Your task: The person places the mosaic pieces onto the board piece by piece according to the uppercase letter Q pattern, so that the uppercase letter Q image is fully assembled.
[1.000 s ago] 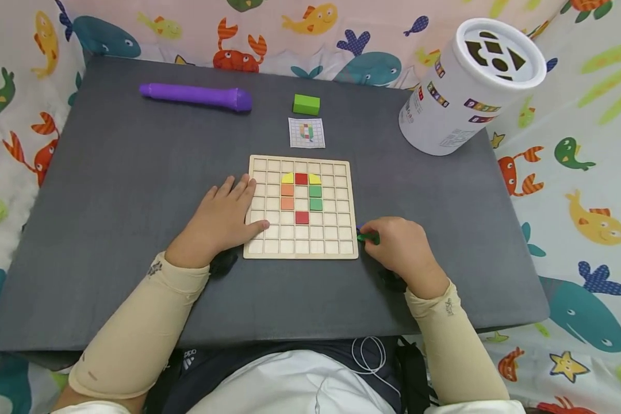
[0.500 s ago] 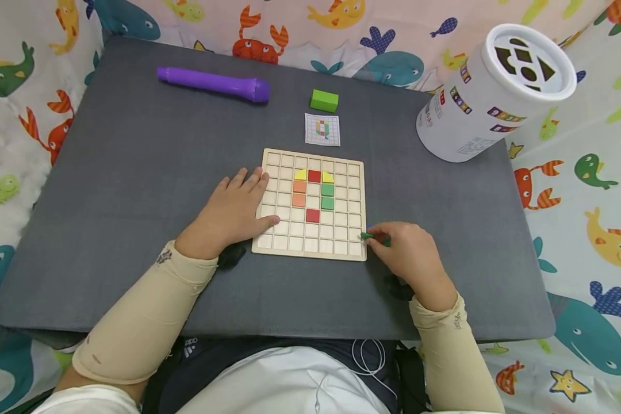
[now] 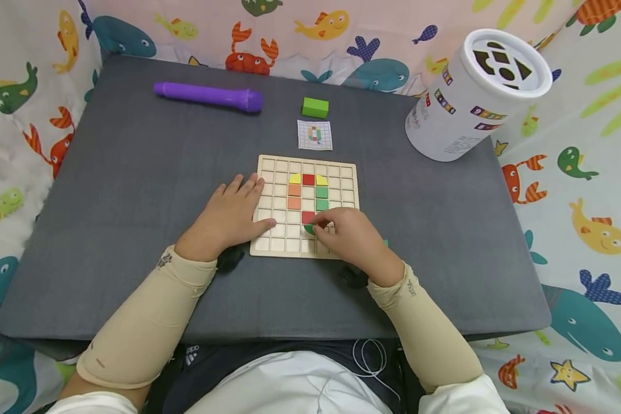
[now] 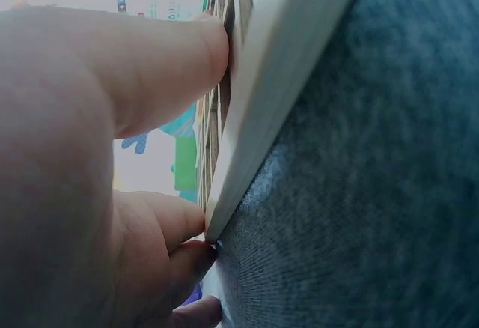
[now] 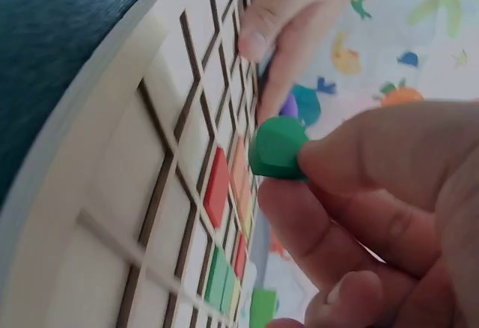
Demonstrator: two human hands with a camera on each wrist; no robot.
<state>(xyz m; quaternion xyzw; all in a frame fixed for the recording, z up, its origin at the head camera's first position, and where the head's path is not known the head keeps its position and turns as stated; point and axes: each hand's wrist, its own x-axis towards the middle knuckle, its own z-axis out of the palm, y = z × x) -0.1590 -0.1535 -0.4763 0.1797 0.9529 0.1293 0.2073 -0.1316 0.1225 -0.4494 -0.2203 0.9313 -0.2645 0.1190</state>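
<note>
A wooden grid board lies on the table, with red, yellow, orange and green pieces in an upright ring of cells. My left hand rests flat at the board's left edge, fingers straight and thumb over the cells. In the right wrist view, my right hand pinches a green block with a rounded side between thumb and fingertips. It is held over the board, just below the bottom red piece. The right hand hides the board's lower right cells.
Beyond the board lie a small pattern card and a light green block. A purple microphone-shaped stick lies at the back left. The white tub stands back right. Another green piece shows beside the right wrist.
My right hand has moved left from the board's right edge to above its lower middle, carrying the green block. The left hand stays at the left edge. The head view has shifted slightly.
</note>
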